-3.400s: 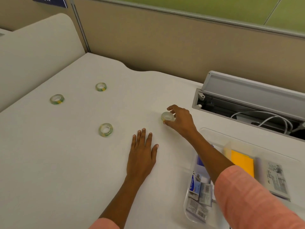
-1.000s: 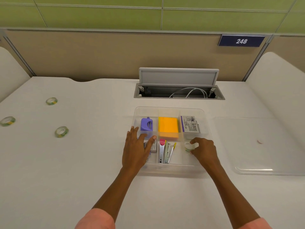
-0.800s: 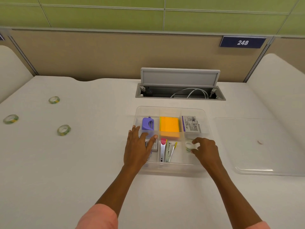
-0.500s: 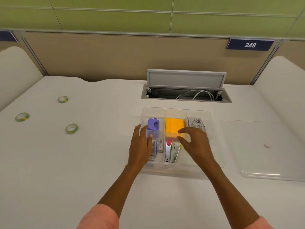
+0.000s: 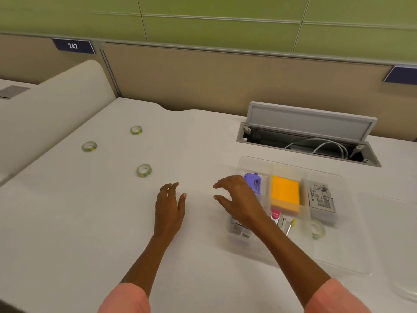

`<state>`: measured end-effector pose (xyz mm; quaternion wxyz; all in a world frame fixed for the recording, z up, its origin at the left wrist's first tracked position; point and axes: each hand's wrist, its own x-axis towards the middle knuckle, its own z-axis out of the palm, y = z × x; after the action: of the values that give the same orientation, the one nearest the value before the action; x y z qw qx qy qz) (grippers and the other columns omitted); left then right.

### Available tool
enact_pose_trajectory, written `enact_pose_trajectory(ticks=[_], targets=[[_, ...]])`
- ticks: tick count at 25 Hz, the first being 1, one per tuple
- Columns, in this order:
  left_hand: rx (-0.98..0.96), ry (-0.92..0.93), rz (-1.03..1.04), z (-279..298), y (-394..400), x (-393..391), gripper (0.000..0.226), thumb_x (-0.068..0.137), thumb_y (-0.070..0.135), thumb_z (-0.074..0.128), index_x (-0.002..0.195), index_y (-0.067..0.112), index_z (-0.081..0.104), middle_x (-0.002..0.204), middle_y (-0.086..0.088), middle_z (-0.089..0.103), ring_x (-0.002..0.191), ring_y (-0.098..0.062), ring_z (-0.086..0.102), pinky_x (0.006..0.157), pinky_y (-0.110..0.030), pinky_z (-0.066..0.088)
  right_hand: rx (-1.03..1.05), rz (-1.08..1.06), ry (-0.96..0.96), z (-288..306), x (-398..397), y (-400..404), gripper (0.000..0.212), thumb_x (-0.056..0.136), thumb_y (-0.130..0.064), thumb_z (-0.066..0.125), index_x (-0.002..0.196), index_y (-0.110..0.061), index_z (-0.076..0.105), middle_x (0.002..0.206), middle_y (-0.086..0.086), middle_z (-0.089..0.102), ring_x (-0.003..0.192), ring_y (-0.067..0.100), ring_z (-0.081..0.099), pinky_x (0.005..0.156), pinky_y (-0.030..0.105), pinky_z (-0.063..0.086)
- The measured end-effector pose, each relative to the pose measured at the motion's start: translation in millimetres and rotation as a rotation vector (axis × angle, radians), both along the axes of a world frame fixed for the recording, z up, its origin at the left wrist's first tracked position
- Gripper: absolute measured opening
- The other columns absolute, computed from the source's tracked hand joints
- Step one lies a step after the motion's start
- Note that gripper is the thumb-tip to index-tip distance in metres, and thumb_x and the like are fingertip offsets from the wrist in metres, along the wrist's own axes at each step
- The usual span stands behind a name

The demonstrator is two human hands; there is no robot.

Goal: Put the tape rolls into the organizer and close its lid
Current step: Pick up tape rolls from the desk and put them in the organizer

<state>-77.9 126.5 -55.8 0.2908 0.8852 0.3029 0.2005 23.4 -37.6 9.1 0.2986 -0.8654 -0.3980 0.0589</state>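
Observation:
Three tape rolls lie flat on the white desk at the left: the nearest roll (image 5: 144, 170), a left roll (image 5: 89, 146) and a far roll (image 5: 136, 130). One more tape roll (image 5: 318, 230) lies in the front right compartment of the clear organizer (image 5: 338, 265). My left hand (image 5: 169, 208) hovers over the desk left of the organizer, fingers apart, empty. My right hand (image 5: 237, 199) is over the organizer's left edge, fingers spread, holding nothing. Only a faint corner of the clear lid (image 5: 406, 292) shows at the far right.
The organizer also holds a purple tool (image 5: 253, 182), an orange pad (image 5: 285, 195), a printed packet (image 5: 320, 197) and small metal pieces. An open cable hatch (image 5: 309, 134) sits behind it. A padded divider (image 5: 52, 109) bounds the desk on the left.
The tape roll that my right hand held now lies in the organizer's front right compartment. Both hands have left the organizer and moved left over the desk, and my view has turned left.

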Motion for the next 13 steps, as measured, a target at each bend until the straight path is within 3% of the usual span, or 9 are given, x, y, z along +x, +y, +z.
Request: enact_pose_trajectory(ticks=[7, 13], targets=[[0.014, 0.089, 0.329, -5, 82, 8, 0.043, 0.089, 0.022, 0.054, 0.126, 0.002, 0.045, 0.133, -0.026, 0.041, 0.119, -0.041, 0.041, 0.095, -0.052, 0.036, -0.095, 0.083, 0.082, -25, 4, 43, 0.03, 0.087, -0.025, 0.058, 0.116, -0.016, 0.057, 0.124, 0.006, 0.058, 0.123, 0.021, 0.04, 0.097, 0.029, 0.035], [0.032, 0.157, 0.354, -11, 120, 27, 0.04, 0.088, 0.025, 0.056, 0.124, 0.009, 0.05, 0.131, -0.025, 0.04, 0.117, -0.042, 0.041, 0.094, -0.053, 0.035, -0.164, 0.067, 0.069, -33, 7, 48, 0.031, 0.09, -0.023, 0.054, 0.119, -0.014, 0.055, 0.126, 0.007, 0.057, 0.121, 0.024, 0.043, 0.097, 0.032, 0.036]])
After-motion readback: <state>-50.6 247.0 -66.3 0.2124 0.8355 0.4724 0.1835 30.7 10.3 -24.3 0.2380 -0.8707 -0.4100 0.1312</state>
